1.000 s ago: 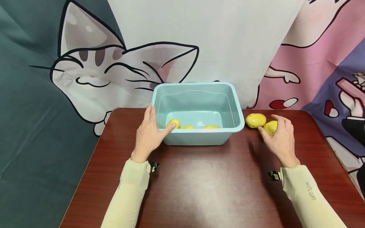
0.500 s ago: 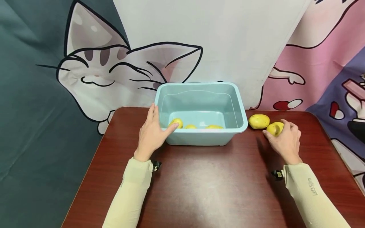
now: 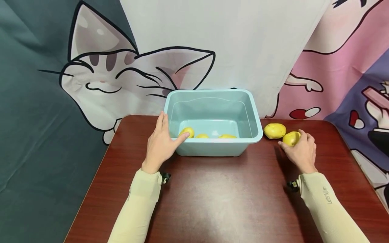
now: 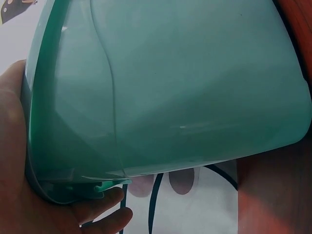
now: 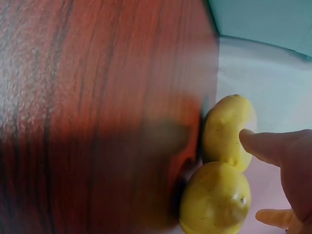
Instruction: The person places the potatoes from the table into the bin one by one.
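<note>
A pale blue-green plastic bin (image 3: 212,148) stands at the back of the table. My left hand (image 3: 159,145) holds its near left corner, thumb over the front rim and fingers along the left side. Under the rim, two fingertips (image 4: 109,214) show in the left wrist view. Several yellow potatoes (image 3: 187,131) lie inside, partly hidden by the front wall. Right of the bin, two speckled potatoes lie side by side, the left one (image 3: 275,131) and the right one (image 5: 214,197). My right hand (image 3: 302,152) is spread over the right one, with a gap visible in the right wrist view.
The dark red wooden table (image 3: 212,202) ends just behind the bin. A printed cloth (image 3: 231,44) with cartoon figures hangs close along its back edge. The left potato lies close to the bin's right side.
My right hand stays around the right-hand potato, its fingers shifting slightly. The left hand and bin hold their places while the head view shifts a little.
</note>
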